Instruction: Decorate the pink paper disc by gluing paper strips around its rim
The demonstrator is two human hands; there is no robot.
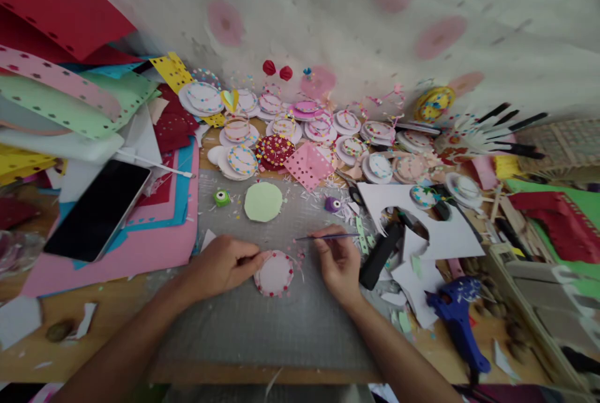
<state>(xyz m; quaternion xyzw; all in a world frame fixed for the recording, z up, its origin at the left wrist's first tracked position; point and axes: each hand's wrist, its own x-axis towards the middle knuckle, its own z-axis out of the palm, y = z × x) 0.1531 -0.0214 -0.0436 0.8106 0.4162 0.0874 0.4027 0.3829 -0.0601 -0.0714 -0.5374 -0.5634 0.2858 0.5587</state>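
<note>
A big gray flat mat (262,334) lies under both hands. The left hand (229,265) is half curled, its fingertips touching the upper left edge of a round pale pink disc (275,273) with red and pink bits around its rim. I can't tell if it pinches or just presses. The disc lies on the mat between the hands. The right hand (338,262) is curled, pinching a thin dark purple stick (340,236); its fingers hide part of it. Tiny pink bits (300,256) beside the disc look blurry.
</note>
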